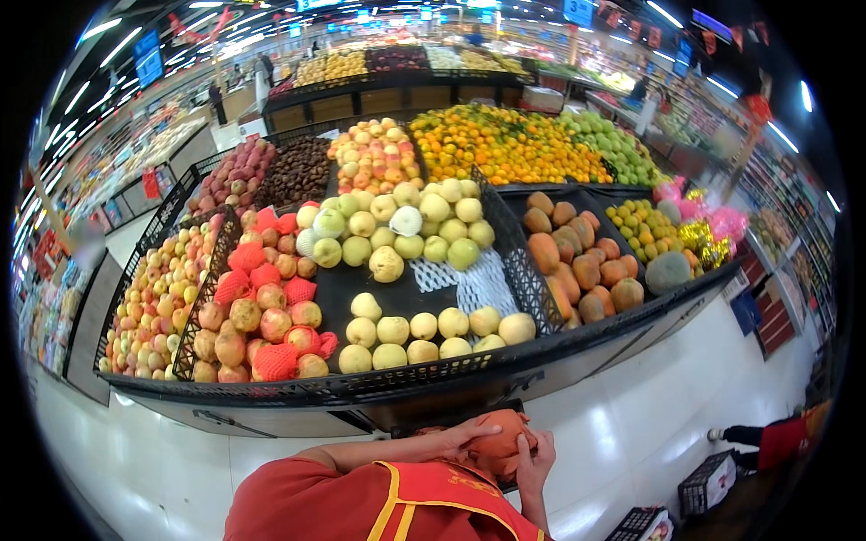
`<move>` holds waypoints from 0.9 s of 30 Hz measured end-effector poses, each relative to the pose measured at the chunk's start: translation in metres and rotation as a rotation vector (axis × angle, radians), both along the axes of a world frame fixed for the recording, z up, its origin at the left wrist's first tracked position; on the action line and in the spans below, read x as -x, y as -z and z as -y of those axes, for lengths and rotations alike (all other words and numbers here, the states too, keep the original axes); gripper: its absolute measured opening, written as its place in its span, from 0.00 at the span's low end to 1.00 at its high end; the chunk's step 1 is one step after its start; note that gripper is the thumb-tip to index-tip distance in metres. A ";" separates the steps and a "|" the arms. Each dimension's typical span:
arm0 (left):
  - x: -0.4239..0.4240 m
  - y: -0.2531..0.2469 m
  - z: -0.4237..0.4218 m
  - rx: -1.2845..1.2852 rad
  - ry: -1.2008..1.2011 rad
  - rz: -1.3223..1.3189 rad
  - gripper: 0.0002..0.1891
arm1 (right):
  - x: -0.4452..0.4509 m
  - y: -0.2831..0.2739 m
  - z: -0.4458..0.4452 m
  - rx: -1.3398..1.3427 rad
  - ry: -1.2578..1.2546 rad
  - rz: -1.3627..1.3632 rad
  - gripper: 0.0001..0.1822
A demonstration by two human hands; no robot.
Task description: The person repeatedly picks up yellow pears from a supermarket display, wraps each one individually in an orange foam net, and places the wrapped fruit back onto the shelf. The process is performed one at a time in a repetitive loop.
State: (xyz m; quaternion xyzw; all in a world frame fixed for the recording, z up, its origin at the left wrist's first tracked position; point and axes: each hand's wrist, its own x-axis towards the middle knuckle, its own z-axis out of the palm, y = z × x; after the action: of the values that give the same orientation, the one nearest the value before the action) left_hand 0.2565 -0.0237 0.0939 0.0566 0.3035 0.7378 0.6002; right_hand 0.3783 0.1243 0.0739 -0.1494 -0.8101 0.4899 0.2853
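Note:
Close to my chest, my left hand (470, 435) and my right hand (538, 454) hold a round bundle in crumpled orange-red wrapping (499, 439). What lies inside the wrapping is hidden. My left fingers rest along its upper left, and my right fingers pinch the wrapping at its right side. In front of me, a row of pale yellow pears (392, 330) lines the near edge of a black display bin. More pears (409, 220) are heaped behind them, one in a white foam net (406, 221). White foam netting (484, 287) lies on the bin's dark liner.
Left of the pears are pomegranates (276, 321), some in red foam nets, and small yellow-red apples (159, 304). To the right lie brownish-orange papayas (587, 270). The stand's black rim (433, 379) runs before me. Black crates (703, 483) and another person (778, 443) are at lower right.

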 end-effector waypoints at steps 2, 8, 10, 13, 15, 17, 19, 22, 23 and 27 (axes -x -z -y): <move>0.000 0.008 0.006 -0.041 0.010 -0.114 0.38 | 0.005 -0.002 0.006 -0.040 0.001 -0.003 0.10; 0.015 0.029 -0.002 -0.012 -0.062 -0.578 0.41 | 0.017 -0.015 0.011 0.189 0.059 -0.039 0.09; 0.018 0.030 -0.002 0.051 -0.047 -0.646 0.40 | 0.020 -0.017 0.010 0.258 0.045 -0.049 0.10; 0.023 0.035 0.005 0.076 0.002 -0.646 0.38 | 0.025 -0.013 0.006 0.440 -0.026 -0.047 0.10; 0.023 0.050 0.011 0.033 0.016 -0.559 0.38 | 0.026 -0.012 0.005 0.609 -0.095 -0.027 0.10; 0.024 0.056 0.016 -0.004 0.020 -0.507 0.36 | 0.027 -0.009 0.005 0.761 -0.120 0.040 0.09; 0.022 0.057 0.018 -0.049 0.003 -0.356 0.34 | 0.029 -0.004 0.003 0.832 -0.141 0.055 0.06; 0.017 0.054 0.020 -0.115 -0.030 -0.044 0.32 | 0.030 0.000 0.003 0.736 -0.213 0.012 0.18; 0.016 0.056 0.021 -0.130 -0.027 0.017 0.31 | 0.031 -0.001 0.004 0.649 -0.268 0.008 0.25; 0.014 0.031 0.024 0.027 0.066 0.032 0.31 | 0.023 0.008 0.007 0.734 -0.479 0.117 0.43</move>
State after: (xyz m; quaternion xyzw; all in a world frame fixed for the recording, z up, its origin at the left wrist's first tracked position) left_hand 0.2422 -0.0476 0.0633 0.0466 0.3020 0.7142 0.6297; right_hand 0.3550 0.1172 0.0658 -0.0761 -0.6090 0.7882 0.0456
